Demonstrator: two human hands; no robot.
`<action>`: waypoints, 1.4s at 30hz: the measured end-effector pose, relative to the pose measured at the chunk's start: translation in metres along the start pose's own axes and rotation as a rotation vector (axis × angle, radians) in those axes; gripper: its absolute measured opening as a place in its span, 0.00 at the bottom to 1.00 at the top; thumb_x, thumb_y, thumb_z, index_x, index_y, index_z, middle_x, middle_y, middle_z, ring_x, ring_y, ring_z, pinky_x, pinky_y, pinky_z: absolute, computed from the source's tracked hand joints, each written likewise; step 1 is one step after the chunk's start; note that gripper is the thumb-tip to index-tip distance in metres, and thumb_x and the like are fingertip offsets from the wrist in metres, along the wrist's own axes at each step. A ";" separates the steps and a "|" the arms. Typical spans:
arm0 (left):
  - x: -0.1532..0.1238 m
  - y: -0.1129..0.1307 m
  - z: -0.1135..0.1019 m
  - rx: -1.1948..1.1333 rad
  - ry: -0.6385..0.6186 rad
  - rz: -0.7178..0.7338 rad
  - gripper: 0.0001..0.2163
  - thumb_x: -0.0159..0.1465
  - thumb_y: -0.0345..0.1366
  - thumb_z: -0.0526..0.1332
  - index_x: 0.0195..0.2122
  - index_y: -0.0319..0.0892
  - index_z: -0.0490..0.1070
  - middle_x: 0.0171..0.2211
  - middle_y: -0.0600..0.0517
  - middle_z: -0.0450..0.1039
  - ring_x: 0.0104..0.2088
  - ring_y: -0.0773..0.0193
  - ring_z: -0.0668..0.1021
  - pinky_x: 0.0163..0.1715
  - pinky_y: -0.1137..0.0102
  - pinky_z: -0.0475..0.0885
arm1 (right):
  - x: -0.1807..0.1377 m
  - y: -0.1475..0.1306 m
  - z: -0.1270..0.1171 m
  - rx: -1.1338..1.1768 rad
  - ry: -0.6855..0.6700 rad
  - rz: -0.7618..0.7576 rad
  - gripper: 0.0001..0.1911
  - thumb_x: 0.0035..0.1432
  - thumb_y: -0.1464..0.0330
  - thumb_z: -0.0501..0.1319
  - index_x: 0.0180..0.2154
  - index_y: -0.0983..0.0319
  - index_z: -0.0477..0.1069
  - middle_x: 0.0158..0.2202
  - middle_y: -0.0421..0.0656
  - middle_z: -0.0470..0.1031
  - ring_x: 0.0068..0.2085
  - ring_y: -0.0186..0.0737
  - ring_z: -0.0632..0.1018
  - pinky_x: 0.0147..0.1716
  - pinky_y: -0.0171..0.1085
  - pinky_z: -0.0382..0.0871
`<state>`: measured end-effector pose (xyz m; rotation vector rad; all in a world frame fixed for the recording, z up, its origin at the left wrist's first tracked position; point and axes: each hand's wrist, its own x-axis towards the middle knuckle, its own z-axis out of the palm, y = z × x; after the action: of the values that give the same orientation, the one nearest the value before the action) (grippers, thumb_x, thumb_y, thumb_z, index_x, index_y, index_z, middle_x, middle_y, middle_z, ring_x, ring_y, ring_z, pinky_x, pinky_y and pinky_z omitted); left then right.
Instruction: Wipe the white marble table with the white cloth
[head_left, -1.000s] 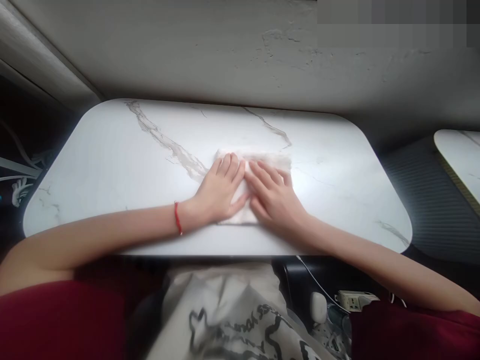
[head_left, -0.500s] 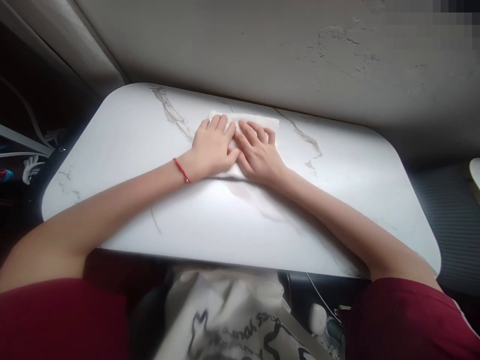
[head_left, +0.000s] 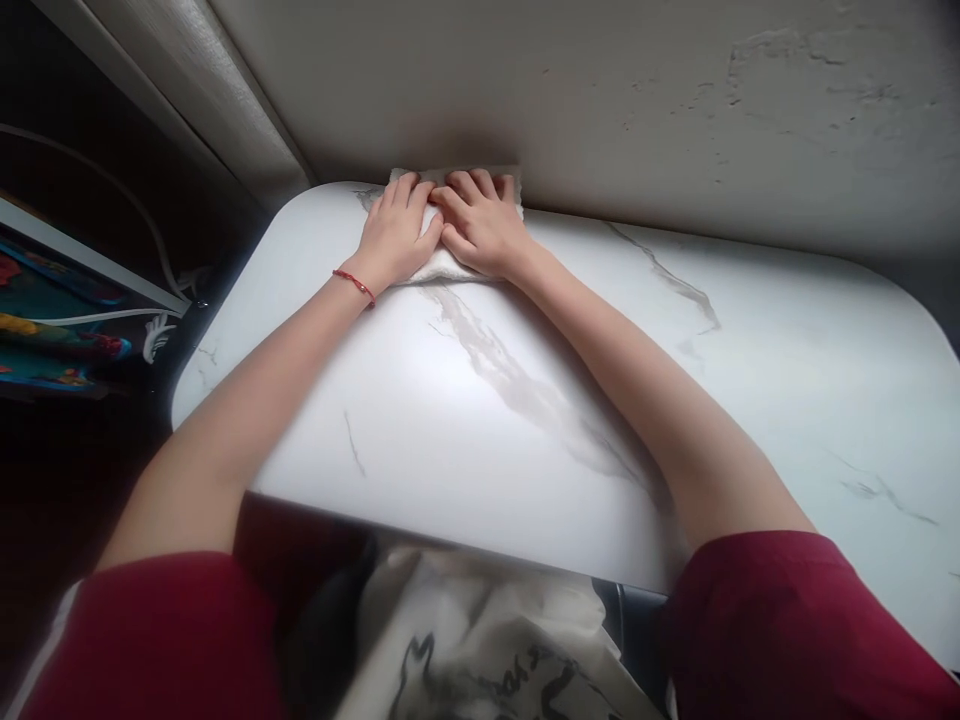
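A folded white cloth [head_left: 444, 266] lies at the far edge of the white marble-patterned table [head_left: 360, 400], its back edge reaching past the tabletop against the wall. My left hand [head_left: 396, 228] presses on the cloth's left part, open, with its fingers stretched forward. Beside it, my right hand [head_left: 484, 222] rests open on the right part, fingers spread and slightly bent. The two thumbs nearly meet in the middle. Both palms hide much of the cloth. A red string bracelet [head_left: 355, 285] circles my left wrist.
A grey wall [head_left: 600, 120] with flaking patches runs along the table's back edge. At the left are a white metal bar [head_left: 90, 255], cables and colourful fabric [head_left: 60, 340]. Below the front edge lies pale printed fabric [head_left: 480, 630].
Both hands have slid the cloth left and away from me, from the table's middle to its back edge at the wall. The camera view has also shifted.
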<state>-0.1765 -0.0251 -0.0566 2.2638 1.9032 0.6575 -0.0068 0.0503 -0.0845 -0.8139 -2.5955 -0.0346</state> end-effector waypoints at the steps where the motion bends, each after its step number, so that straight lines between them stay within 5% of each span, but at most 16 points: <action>1: 0.000 -0.001 0.000 0.010 -0.007 0.001 0.28 0.71 0.48 0.44 0.70 0.50 0.57 0.69 0.45 0.61 0.71 0.45 0.59 0.71 0.48 0.52 | 0.001 0.000 0.001 0.000 0.007 -0.001 0.33 0.74 0.55 0.34 0.65 0.63 0.62 0.66 0.56 0.64 0.65 0.59 0.62 0.63 0.61 0.54; 12: 0.001 0.001 -0.001 0.140 -0.038 -0.018 0.28 0.70 0.44 0.48 0.70 0.42 0.59 0.69 0.37 0.59 0.70 0.42 0.60 0.68 0.45 0.56 | -0.005 -0.010 0.003 0.045 0.017 0.036 0.30 0.73 0.59 0.35 0.65 0.62 0.62 0.67 0.55 0.63 0.66 0.57 0.62 0.64 0.65 0.52; 18: -0.020 0.004 -0.004 0.140 -0.041 0.009 0.29 0.70 0.42 0.49 0.71 0.42 0.58 0.70 0.37 0.58 0.70 0.42 0.59 0.68 0.45 0.55 | -0.021 -0.036 -0.012 0.019 -0.056 0.081 0.29 0.71 0.63 0.40 0.66 0.65 0.61 0.71 0.57 0.59 0.70 0.58 0.60 0.64 0.64 0.53; 24: -0.074 0.034 -0.017 0.239 -0.092 0.020 0.28 0.70 0.37 0.47 0.69 0.32 0.59 0.70 0.33 0.57 0.70 0.42 0.61 0.68 0.48 0.57 | -0.059 -0.092 -0.037 0.008 -0.119 0.132 0.31 0.69 0.65 0.44 0.68 0.70 0.59 0.72 0.61 0.55 0.72 0.62 0.57 0.65 0.63 0.52; 33: -0.189 0.058 -0.040 0.291 -0.086 0.104 0.27 0.70 0.34 0.47 0.69 0.29 0.57 0.70 0.30 0.56 0.71 0.41 0.60 0.67 0.47 0.61 | -0.129 -0.197 -0.060 0.065 -0.106 0.152 0.32 0.69 0.67 0.48 0.70 0.75 0.57 0.73 0.66 0.53 0.73 0.65 0.56 0.67 0.62 0.49; 42: -0.248 0.042 -0.064 0.296 -0.031 -0.051 0.27 0.70 0.35 0.45 0.69 0.34 0.57 0.71 0.32 0.56 0.72 0.40 0.60 0.67 0.45 0.61 | -0.117 -0.245 -0.052 0.161 -0.080 0.008 0.31 0.69 0.65 0.49 0.68 0.75 0.60 0.71 0.67 0.56 0.72 0.67 0.58 0.67 0.66 0.51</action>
<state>-0.1927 -0.2840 -0.0463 2.3628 2.1600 0.3506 -0.0353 -0.2238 -0.0591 -0.7819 -2.6280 0.2101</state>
